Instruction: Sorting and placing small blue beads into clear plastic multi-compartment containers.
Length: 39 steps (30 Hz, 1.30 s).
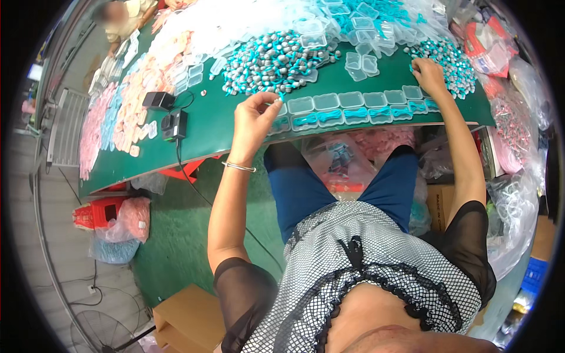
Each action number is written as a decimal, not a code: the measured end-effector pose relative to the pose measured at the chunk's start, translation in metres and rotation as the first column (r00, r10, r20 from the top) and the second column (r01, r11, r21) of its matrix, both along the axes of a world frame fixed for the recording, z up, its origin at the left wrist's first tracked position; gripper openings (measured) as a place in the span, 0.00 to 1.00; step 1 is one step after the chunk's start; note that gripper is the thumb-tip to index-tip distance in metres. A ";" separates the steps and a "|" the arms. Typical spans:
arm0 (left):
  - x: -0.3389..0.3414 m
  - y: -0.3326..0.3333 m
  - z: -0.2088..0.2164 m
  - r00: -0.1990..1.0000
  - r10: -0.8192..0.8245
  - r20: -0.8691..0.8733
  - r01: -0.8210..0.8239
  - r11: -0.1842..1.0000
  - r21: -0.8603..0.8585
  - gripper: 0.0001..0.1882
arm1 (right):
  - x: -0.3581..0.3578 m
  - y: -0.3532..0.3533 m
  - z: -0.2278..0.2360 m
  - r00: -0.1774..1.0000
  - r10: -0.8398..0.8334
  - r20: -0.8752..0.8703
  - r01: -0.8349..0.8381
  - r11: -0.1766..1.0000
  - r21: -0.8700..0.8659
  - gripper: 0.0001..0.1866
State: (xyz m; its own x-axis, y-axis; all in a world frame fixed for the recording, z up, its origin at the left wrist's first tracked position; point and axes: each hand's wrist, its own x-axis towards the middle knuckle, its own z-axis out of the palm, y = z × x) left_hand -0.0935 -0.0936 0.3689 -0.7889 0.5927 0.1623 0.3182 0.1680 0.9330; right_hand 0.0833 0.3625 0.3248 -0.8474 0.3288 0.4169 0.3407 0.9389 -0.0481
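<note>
My left hand (pixel 257 115) is closed in a pinch at the near edge of a heap of small grey-and-teal pieces (pixel 268 59); a bit of teal and white shows at its fingertips. Over a second heap of smaller teal-and-grey pieces (pixel 453 70), my right hand (pixel 428 75) has its fingers curled together, and what they hold is hidden. Between the hands runs a double row of clear plastic cases with lids raised (pixel 326 101). Teal cord-like strips (pixel 353 115) lie in several of the cases' near compartments.
The green table (pixel 212 126) also bears pink and peach pieces (pixel 147 106), black boxes (pixel 173 125) with a cable, and loose clear cases (pixel 362 65). Another person (pixel 120 20) is at the far left. Filled bags (pixel 512 123) crowd the right side; a cardboard box (pixel 188 317) stands on the floor.
</note>
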 end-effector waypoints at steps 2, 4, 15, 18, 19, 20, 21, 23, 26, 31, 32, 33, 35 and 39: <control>0.007 -0.003 -0.006 0.998 0.006 0.065 -0.014 0.993 0.121 0.07 | 0.000 -0.008 0.005 1.000 0.008 -0.001 -0.008 1.000 -0.013 0.06; 0.011 -0.004 -0.008 0.994 0.001 0.110 -0.022 0.983 0.184 0.06 | 0.003 -0.028 0.014 0.997 0.030 -0.077 -0.036 0.997 -0.075 0.07; 0.030 0.003 -0.030 0.926 -0.003 -0.377 -0.002 1.000 -0.013 0.05 | -0.027 -0.253 0.026 0.822 0.458 -0.338 -0.548 0.799 -0.248 0.06; 0.030 0.010 -0.036 0.809 -0.016 -0.587 -0.036 0.996 -0.076 0.06 | -0.035 -0.272 0.014 0.822 0.439 -0.362 -0.539 0.804 -0.251 0.06; 0.032 0.010 -0.037 0.810 -0.014 -0.586 -0.037 0.996 -0.075 0.06 | -0.037 -0.275 0.011 0.821 0.431 -0.373 -0.533 0.814 -0.233 0.06; 0.033 0.010 -0.037 0.785 -0.023 -0.620 -0.058 0.992 -0.111 0.05 | -0.039 -0.278 0.007 0.825 0.426 -0.372 -0.527 0.817 -0.233 0.07; 0.034 0.009 -0.036 0.758 -0.034 -0.651 -0.080 0.986 -0.145 0.05 | -0.040 -0.279 0.005 0.824 0.428 -0.371 -0.529 0.816 -0.233 0.07; 0.034 0.006 -0.039 0.756 -0.045 -0.653 -0.076 0.985 -0.156 0.05 | -0.041 -0.282 0.002 0.825 0.440 -0.354 -0.528 0.823 -0.208 0.06; 0.034 0.002 -0.041 0.737 -0.049 -0.674 -0.090 0.981 -0.170 0.04 | -0.042 -0.286 0.001 0.828 0.430 -0.360 -0.508 0.847 -0.158 0.06; 0.034 0.002 -0.039 0.711 -0.070 -0.700 -0.119 0.969 -0.217 0.04 | -0.044 -0.285 0.001 0.852 0.407 -0.330 -0.482 0.856 -0.188 0.05; 0.033 0.003 -0.038 0.700 -0.084 -0.709 -0.117 0.966 -0.231 0.04 | -0.044 -0.285 0.002 0.861 0.379 -0.339 -0.460 0.864 -0.203 0.05; 0.033 0.003 -0.036 0.689 -0.098 -0.718 -0.118 0.962 -0.245 0.04 | -0.044 -0.285 0.002 0.860 0.382 -0.339 -0.463 0.863 -0.203 0.05; 0.032 0.003 -0.034 0.693 -0.105 -0.713 -0.121 0.959 -0.258 0.04 | -0.044 -0.287 0.004 0.875 0.390 -0.288 -0.442 0.886 -0.141 0.04; 0.031 0.003 -0.032 0.679 -0.139 -0.721 -0.107 0.952 -0.285 0.06 | -0.045 -0.289 0.002 0.857 0.438 -0.272 -0.465 0.885 -0.038 0.07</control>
